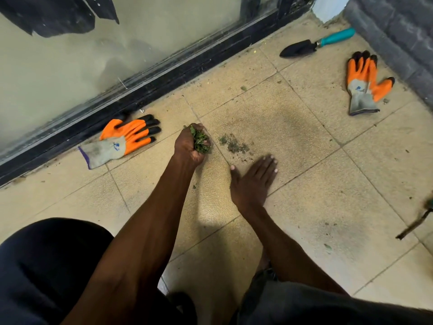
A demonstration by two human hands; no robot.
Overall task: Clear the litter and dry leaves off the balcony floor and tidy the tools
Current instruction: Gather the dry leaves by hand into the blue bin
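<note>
Near the centre of the frame, the left hand [191,146] is curled into a fist around a clump of green leaves [199,140], palm turned up so the gathered bits do not spill back onto the tiled floor [304,174]. Just to its right, the right hand [254,175] lies flat on the tile with fingers straight and close together, thumb out to the side; held like a blade, it looks set to sweep. Its fingertips sit just below a small smear of leaf crumbs and dirt [234,144], which lies between the two hands, so the likely step is scraping that remainder toward the fist that serves as the collecting hand.

The tools are still scattered. One orange-and-grey glove [124,141] lies at centre left, against the dark door track [150,90] of the glass door. Its mate, the second glove [364,85], lies at upper right, well apart from the first. Above that, a trowel [314,44] with a teal handle rests near the grey wall [398,34]. A thin stick-like thing [414,225] shows at the right edge, too cut off to identify. Small flecks of leaf dot other tiles, so both sweeping and tidying appear unfinished.
</note>
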